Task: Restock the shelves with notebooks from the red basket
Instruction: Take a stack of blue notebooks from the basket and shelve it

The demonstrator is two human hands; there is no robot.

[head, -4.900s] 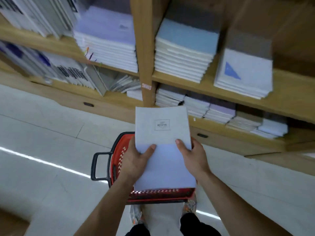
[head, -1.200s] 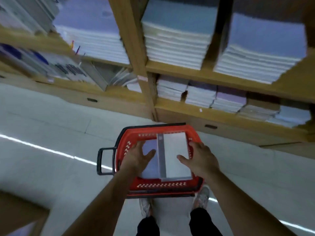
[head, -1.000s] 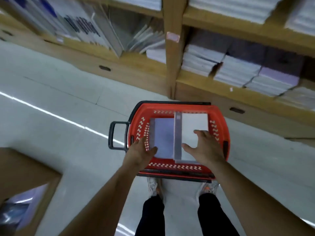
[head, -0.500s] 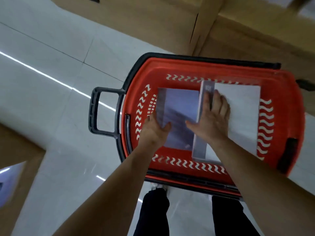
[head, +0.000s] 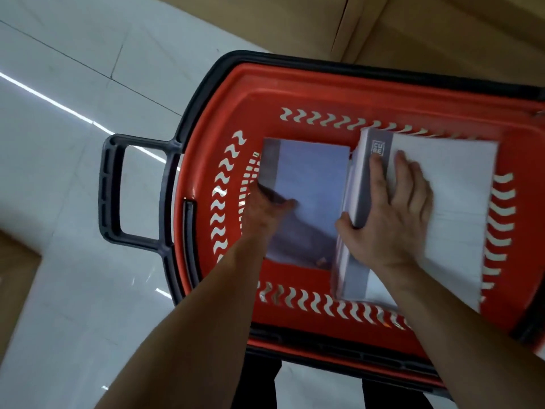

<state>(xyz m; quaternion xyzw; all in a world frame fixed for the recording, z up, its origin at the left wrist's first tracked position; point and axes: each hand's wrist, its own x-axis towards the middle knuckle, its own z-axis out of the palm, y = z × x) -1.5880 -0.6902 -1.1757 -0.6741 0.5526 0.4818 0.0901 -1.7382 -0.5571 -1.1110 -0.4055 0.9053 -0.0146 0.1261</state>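
One head-worn camera looks steeply down from close above the red basket (head: 295,84), which fills most of the frame, with floor (head: 73,128) at left and shelf base (head: 265,22) along the top.

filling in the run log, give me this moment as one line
left hand pinches purple notebook | right hand flat on white notebook stack | both in red basket
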